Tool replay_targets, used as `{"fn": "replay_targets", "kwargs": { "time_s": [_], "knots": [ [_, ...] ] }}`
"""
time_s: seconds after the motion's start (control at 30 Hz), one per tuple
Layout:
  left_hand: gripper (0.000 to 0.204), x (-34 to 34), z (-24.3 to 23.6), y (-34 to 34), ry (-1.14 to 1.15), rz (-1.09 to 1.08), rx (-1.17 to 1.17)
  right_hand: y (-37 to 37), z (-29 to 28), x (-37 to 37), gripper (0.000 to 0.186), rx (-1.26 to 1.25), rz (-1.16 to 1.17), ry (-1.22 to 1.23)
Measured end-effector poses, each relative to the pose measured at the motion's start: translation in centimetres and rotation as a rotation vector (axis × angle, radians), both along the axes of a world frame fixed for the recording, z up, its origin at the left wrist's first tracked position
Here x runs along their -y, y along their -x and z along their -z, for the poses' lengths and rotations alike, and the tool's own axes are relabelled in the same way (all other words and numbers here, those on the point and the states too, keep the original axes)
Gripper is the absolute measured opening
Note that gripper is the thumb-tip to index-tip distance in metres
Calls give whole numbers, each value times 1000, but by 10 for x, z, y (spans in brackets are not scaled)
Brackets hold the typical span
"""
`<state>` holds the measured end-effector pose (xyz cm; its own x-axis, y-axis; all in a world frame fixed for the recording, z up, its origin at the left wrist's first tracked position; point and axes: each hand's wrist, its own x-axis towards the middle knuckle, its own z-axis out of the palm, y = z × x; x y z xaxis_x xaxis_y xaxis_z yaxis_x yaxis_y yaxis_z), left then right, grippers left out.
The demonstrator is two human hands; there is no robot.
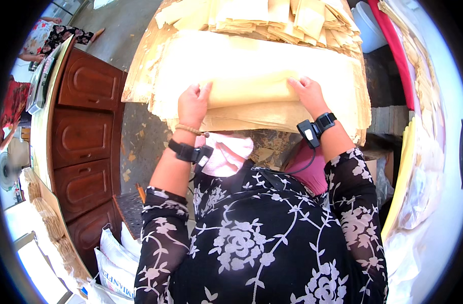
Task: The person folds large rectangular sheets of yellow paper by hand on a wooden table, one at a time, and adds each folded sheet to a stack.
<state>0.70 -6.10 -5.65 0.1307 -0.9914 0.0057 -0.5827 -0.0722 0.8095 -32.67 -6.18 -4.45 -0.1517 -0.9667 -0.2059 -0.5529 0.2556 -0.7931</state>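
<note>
My left hand (194, 104) and my right hand (308, 95) grip a pale tan, thin sheet (249, 91) at either side, fingers closed on it. It lies folded across a broad stack of similar sheets (335, 73), whose lower edges are uneven and layered. Behind the stack are piles of smaller tan folded pieces (264, 12). A pale pink cloth (231, 152) hangs below the stack near my left wrist. Devices on straps sit on both my wrists.
Wooden cabinets (82, 137) line the left, with white sacks (110, 263) at lower left. People (67, 35) in patterned clothes are at upper left. A white bucket (367, 28) stands at upper right beside red and yellow material (396, 182) along the right side.
</note>
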Motion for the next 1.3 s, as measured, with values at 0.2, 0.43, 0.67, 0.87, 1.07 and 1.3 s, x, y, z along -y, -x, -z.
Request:
{"fn": "replay_targets", "kwargs": {
  "time_s": [0.2, 0.43, 0.67, 0.87, 1.07, 1.3],
  "knots": [
    [34, 2, -15, 29, 40, -79, 666, -23, -13, 5, 46, -467, 0, -20],
    [70, -5, -3, 65, 382, 563, 692, -34, -29, 11, 46, -597, -9, -178],
    [74, -9, 0, 64, 378, 580, 648, -71, -5, -13, 60, -912, -558, 568],
    [64, -4, -13, 24, 339, 698, 807, -71, 12, -12, 55, -811, -517, 440],
    [40, 10, -33, 9, 564, 774, 844, -48, -8, -16, 51, -308, -237, 524],
    [37, 83, -129, 42, 609, 248, 764, 61, -31, -107, 34, 77, 322, 598]
  ]
}}
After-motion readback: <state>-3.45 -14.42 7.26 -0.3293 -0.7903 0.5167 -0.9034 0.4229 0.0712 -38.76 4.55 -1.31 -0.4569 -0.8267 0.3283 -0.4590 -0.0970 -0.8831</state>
